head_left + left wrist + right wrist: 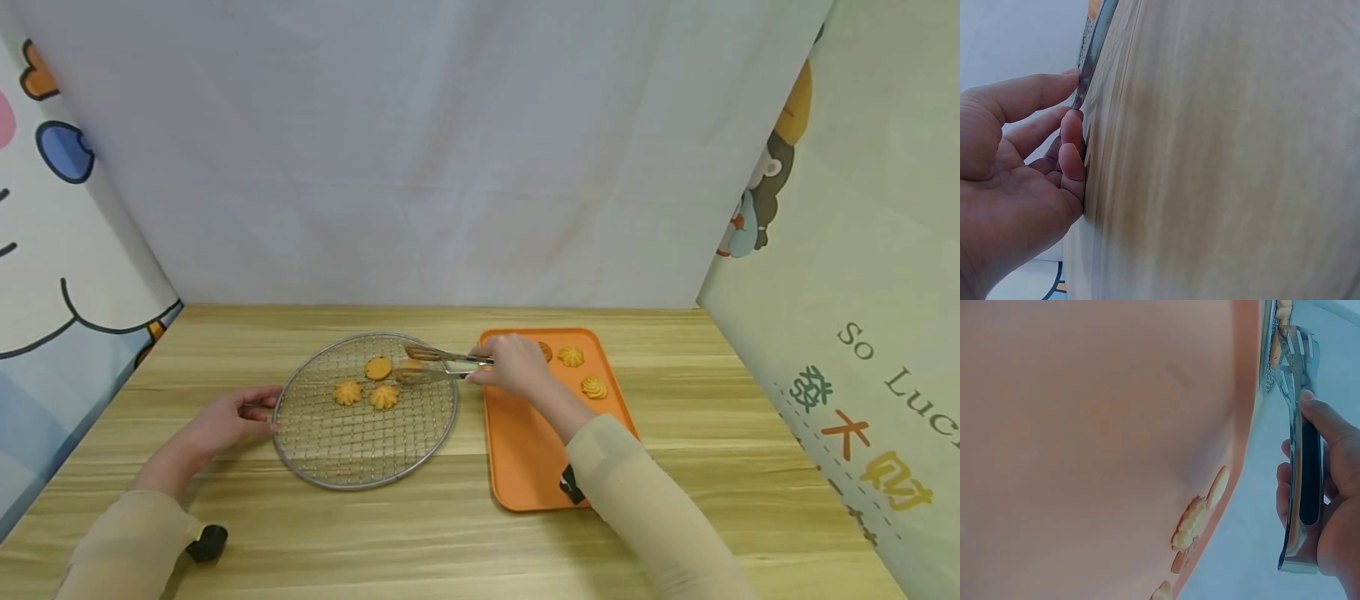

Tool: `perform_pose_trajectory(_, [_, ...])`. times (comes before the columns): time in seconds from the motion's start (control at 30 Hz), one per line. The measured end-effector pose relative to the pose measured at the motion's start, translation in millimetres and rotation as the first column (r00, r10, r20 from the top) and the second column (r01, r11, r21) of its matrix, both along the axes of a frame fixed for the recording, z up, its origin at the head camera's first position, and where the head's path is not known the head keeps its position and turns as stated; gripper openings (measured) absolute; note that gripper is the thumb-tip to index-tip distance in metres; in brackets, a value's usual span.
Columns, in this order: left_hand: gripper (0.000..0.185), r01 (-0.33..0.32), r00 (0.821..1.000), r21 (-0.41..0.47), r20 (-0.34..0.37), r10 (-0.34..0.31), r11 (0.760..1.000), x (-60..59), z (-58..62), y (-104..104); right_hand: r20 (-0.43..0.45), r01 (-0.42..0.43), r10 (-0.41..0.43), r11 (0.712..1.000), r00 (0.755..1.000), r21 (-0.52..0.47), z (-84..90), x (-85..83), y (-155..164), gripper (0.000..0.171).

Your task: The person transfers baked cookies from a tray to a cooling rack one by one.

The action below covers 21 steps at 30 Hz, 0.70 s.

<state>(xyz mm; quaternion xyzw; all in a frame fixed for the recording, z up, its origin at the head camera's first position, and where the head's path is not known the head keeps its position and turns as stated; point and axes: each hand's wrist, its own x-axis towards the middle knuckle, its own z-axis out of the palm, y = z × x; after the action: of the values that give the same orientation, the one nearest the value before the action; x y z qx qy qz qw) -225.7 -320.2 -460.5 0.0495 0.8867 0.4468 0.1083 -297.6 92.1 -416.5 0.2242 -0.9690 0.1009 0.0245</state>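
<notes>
Your right hand grips the tongs, clamping a cookie over the wire rack (placing step); left hand, fingers relaxed, steadies the rim; next, release gently.

The round rack is shiny wire metal, the tongs polished metal, the tray matt orange plastic, the table smooth wood-grain.
</notes>
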Motion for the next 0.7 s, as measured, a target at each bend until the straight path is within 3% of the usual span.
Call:
perform_pose_trajectory(0.27, [0.069, 0.005, 1.0, -0.005, 0.003, -0.005, 1.0, 0.3, -0.3, -0.4, 0.015, 0.042, -0.041, 0.998, 0.999, -0.038, 4.4, 2.4, 3.3, 0.043])
perform_pose_trajectory(0.7, [0.068, 0.0, 1.0, -0.012, -0.003, 0.0, 1.0, -1.5, -3.6, -1.0, 0.062, 0.026, -0.019, 0.994, 0.998, -0.11, 12.7, 2.2, 15.5, 0.046])
